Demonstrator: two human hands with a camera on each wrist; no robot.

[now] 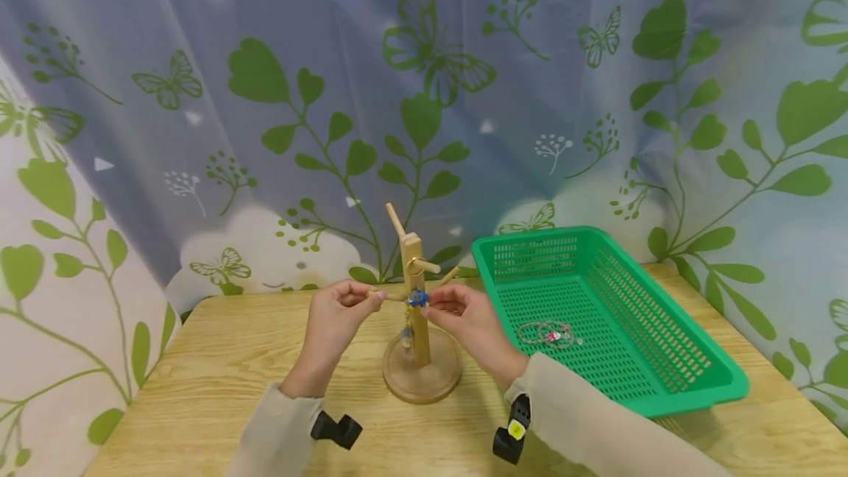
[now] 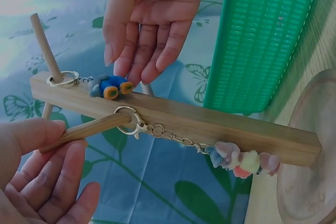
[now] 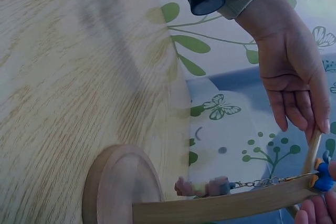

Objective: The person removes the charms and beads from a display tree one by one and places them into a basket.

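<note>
A wooden peg stand [image 1: 422, 348] with a round base stands upright on the table. My left hand [image 1: 334, 322] pinches one of its pegs [image 2: 84, 131] near the free end, between thumb and fingers. On that peg hangs a keychain with a pink, yellow and grey figure [image 2: 241, 158], its ring close to the post. Another keychain, with a blue and orange figure [image 2: 113, 86], hangs from a higher peg and lies against the post. My right hand [image 1: 473, 322] is beside this blue figure, fingers loosely bent and fingertips close to it; whether they touch it cannot be told.
To the right of the stand sits a green plastic basket [image 1: 662, 300] with slotted walls. Inside it lie thin looped chains or cords with a pink charm [image 1: 553, 336]. A patterned curtain [image 1: 344, 109] hangs behind the wooden table [image 1: 232, 374]. More pegs stick out of the post.
</note>
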